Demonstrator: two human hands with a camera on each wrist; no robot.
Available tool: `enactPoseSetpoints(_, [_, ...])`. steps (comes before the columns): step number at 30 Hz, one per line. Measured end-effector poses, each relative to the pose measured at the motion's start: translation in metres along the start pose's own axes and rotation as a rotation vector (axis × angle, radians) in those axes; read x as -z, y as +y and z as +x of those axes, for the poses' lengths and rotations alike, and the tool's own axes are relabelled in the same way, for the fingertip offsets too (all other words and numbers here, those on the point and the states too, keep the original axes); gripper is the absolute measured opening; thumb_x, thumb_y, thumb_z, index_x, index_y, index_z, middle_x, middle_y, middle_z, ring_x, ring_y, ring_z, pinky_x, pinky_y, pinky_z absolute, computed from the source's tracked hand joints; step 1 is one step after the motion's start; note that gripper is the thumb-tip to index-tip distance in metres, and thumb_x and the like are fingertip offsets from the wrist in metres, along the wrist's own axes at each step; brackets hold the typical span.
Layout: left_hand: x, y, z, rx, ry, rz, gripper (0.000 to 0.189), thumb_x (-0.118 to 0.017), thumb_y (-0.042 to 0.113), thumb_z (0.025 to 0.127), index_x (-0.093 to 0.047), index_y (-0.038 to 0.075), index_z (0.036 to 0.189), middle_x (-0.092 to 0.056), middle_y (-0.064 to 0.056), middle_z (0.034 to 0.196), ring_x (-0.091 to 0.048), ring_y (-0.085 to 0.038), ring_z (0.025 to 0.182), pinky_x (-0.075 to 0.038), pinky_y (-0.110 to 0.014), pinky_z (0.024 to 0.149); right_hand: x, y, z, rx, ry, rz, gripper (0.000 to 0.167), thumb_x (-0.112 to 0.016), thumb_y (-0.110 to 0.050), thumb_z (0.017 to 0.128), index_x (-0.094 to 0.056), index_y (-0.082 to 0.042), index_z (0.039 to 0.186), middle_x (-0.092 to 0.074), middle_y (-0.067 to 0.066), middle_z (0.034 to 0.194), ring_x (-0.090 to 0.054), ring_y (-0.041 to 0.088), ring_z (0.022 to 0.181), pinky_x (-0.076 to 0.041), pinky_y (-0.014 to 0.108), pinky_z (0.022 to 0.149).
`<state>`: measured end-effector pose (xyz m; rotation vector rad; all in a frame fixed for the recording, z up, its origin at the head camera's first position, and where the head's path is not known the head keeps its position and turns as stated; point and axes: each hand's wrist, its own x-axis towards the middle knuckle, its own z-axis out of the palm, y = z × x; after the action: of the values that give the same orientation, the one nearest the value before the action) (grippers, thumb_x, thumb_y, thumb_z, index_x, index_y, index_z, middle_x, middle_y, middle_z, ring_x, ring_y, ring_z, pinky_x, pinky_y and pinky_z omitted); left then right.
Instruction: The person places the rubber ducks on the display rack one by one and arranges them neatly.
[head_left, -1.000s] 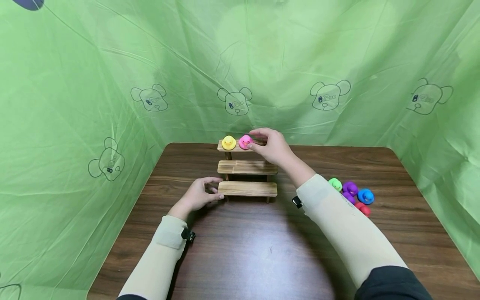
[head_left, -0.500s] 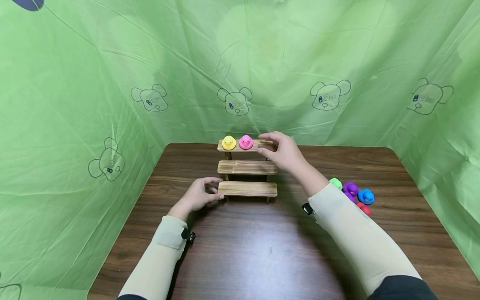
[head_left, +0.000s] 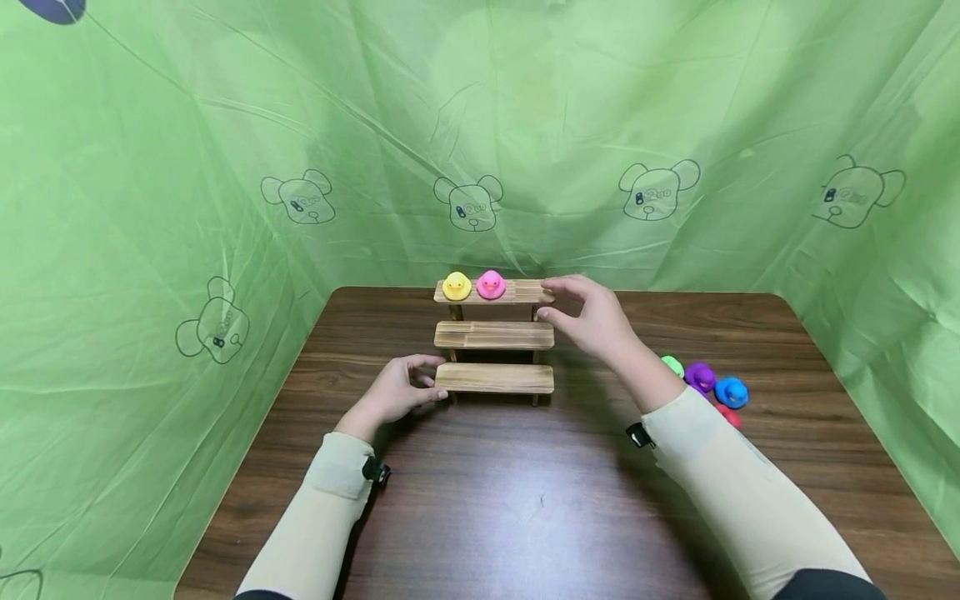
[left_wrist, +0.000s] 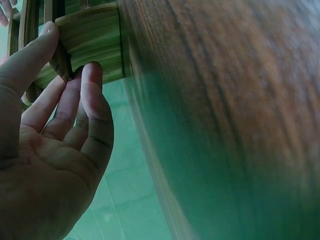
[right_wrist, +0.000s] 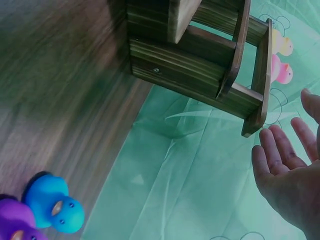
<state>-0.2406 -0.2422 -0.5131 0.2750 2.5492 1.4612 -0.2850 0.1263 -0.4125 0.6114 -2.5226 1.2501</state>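
Backing off the pink duck (head_left: 491, 285), the right hand (head_left: 594, 318), empty, fingers apart, has reached the right end of the top step (head_left: 528, 291); the duck sits mid-step beside the yellow duck (head_left: 457, 286), apparently placed, while the left hand (head_left: 396, 390) grips the wooden stand (head_left: 495, 377) low on its left edge.

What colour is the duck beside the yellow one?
Pink; that duck shows best in the head view.
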Motion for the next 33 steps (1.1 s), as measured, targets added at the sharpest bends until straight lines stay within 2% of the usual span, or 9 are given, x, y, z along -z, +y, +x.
enactPoseSetpoints(13, [-0.001,-0.001,0.001,-0.015,0.000,0.006,0.055,-0.094,0.017,0.082,-0.071,0.014,0.132,-0.074,-0.009,0.099,-0.069,-0.023,0.092,-0.061,-0.039,0.057,0.022,0.019,-0.031,0.016,0.031,-0.020,0.046,-0.087,-0.024,0.089,-0.073,-0.015,0.131,-0.069,0.001,0.134,-0.060,0.027,0.130,-0.043,0.048,0.114])
enactPoseSetpoints(17, [0.000,0.000,0.000,-0.011,-0.001,0.004,0.055,-0.093,0.016,0.082,-0.071,0.014,0.132,-0.073,-0.009,0.100,-0.069,-0.024,0.093,-0.061,-0.039,0.058,0.029,0.031,-0.041,-0.033,0.021,-0.026,0.046,-0.086,-0.028,0.091,-0.072,-0.016,0.133,-0.068,0.000,0.135,-0.060,0.027,0.131,-0.044,0.051,0.113])
enactPoseSetpoints(24, [-0.001,0.001,0.000,-0.010,0.002,0.006,0.055,-0.093,0.016,0.082,-0.071,0.013,0.132,-0.073,-0.010,0.100,-0.069,-0.024,0.092,-0.061,-0.039,0.057,0.042,0.050,-0.058,-0.078,0.036,-0.013,0.044,-0.085,-0.023,0.092,-0.072,-0.010,0.132,-0.069,0.003,0.134,-0.061,0.029,0.128,-0.047,0.053,0.111])
enactPoseSetpoints(29, [-0.001,0.001,0.000,-0.007,0.002,0.010,0.055,-0.093,0.016,0.082,-0.071,0.014,0.132,-0.073,-0.010,0.099,-0.069,-0.024,0.091,-0.061,-0.042,0.057,0.053,0.067,-0.072,-0.142,0.035,-0.047,0.044,-0.083,-0.029,0.093,-0.071,-0.015,0.133,-0.069,0.003,0.133,-0.061,0.029,0.127,-0.047,0.054,0.109])
enactPoseSetpoints(33, [0.000,0.001,0.000,-0.010,0.002,0.015,0.055,-0.094,0.017,0.082,-0.071,0.014,0.132,-0.074,-0.010,0.100,-0.069,-0.024,0.093,-0.061,-0.039,0.058,0.062,0.079,-0.083,-0.190,0.029,-0.074,0.046,-0.082,-0.035,0.094,-0.070,-0.017,0.135,-0.069,0.008,0.132,-0.060,0.036,0.128,-0.047,0.059,0.107])
